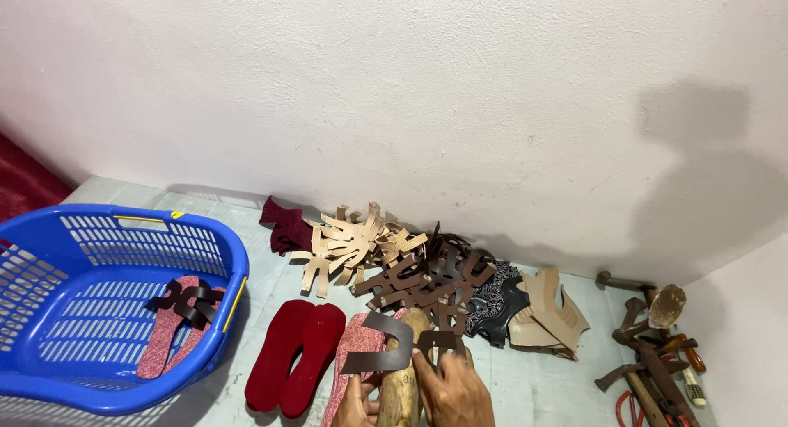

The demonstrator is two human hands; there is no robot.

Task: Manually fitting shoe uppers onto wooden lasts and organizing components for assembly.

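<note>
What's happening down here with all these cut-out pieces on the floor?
A person is fitting a dark brown strap piece over a wooden shoe form, the left hand steadying below and the right hand pressing the strap. Red insoles, heaps of cut straps and a blue basket lie around.

A blue plastic laundry basket (215, 248) at the left holds a strapped sandal sole (175, 319). Two dark red insoles (297, 355) lie beside it. Tan strap cut-outs (346, 245) and brown ones (427, 275) are heaped along the white wall (427, 82); hammers and pliers (652, 357) lie at the right.
</note>
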